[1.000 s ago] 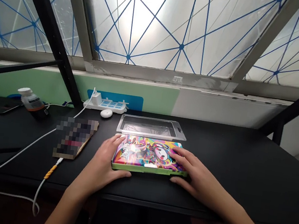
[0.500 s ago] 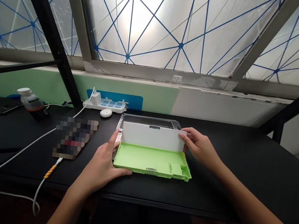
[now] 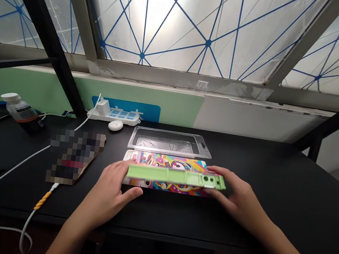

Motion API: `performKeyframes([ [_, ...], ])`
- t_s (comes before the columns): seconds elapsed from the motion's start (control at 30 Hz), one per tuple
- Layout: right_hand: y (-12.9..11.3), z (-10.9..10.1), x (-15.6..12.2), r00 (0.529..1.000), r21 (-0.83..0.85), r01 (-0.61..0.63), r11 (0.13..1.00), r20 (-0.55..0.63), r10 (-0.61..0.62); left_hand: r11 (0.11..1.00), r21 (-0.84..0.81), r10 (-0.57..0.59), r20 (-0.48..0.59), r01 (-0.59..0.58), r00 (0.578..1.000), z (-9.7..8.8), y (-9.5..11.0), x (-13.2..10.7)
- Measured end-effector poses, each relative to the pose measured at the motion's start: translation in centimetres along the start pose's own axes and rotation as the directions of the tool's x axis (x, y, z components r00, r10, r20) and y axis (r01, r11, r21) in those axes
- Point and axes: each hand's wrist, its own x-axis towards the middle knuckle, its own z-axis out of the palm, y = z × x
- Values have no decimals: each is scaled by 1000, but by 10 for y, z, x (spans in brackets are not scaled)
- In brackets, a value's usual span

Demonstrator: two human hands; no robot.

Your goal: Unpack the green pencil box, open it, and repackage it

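Note:
A green pencil case (image 3: 162, 175) lies between my hands, closed, with its long narrow side facing me. Two dark round spots show near its right end. My right hand (image 3: 235, 195) grips that end, fingers behind and thumb in front. At the left end, the fingers of my left hand (image 3: 114, 182) press against the case while the thumb sticks out in front of it. Below and behind the case is a colourful printed card (image 3: 167, 187), partly covered. A clear plastic tray-like package (image 3: 132, 142) rests just beyond the card.
To the left, a blurred phone (image 3: 75, 160) lies with a white cable (image 3: 28, 218) running off it. A power strip (image 3: 126, 117), a small white round case (image 3: 115, 125) and a tilted bottle (image 3: 21, 112) stand farther back on the black desk (image 3: 261, 169). Black frame bars rise at both sides.
The pencil case's lid, open and white inside before, is now closed. The case has been turned so its side faces me, uncovering the printed card and clear package. The view has shifted slightly.

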Motion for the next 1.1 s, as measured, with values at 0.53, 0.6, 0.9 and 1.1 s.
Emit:
performKeyframes([
  [0.53,-74,39,63,949,-299,298,906,192,-249,1000,-5,22,54,-22,998,4,4,0],
  [0.6,-78,49,68,958,-290,270,918,174,-226,999,-45,18,81,-14,997,2,4,1],
  [0.9,-81,45,69,905,-388,342,856,-107,-411,991,-131,-8,71,17,997,-4,6,3],
  [1.1,-95,8,27,795,-274,585,764,3,-607,928,-281,-199,189,247,962,-16,7,-1],
])
